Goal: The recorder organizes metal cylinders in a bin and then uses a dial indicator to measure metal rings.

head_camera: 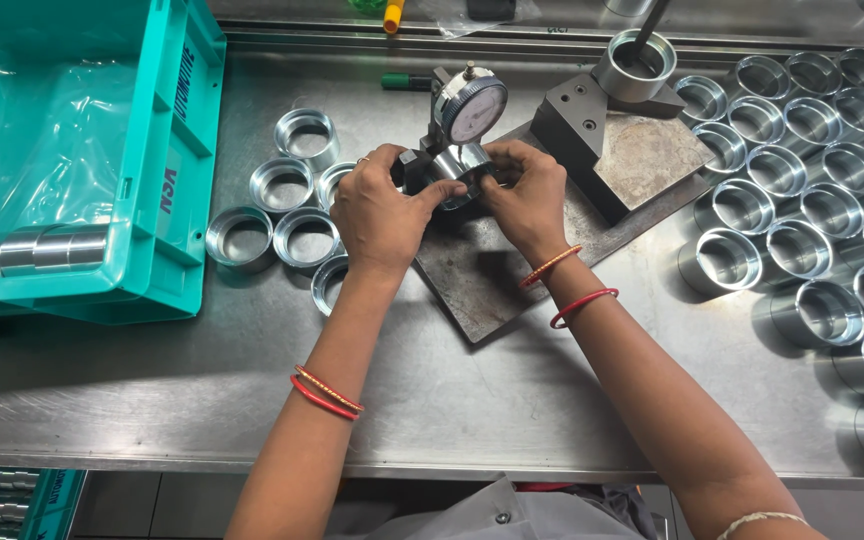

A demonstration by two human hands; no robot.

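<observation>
**Ring under dial gauge, both hands engaged**

While both hands close on it, one metal ring [462, 165] sits on the gauge stand beneath the round dial gauge [472, 108]. Left hand [382, 205]: fingers curled, thumb and fingertips pinching the ring's left side. Right hand [527, 195]: fingers curled, gripping its right side. Dark base plate [482, 275] lies below, on the steel table [452, 390]. Loose rings [282, 185] lie left of the hands; ranked rings [812, 210] lie right. Teal crate [167, 150] at far left.
</observation>
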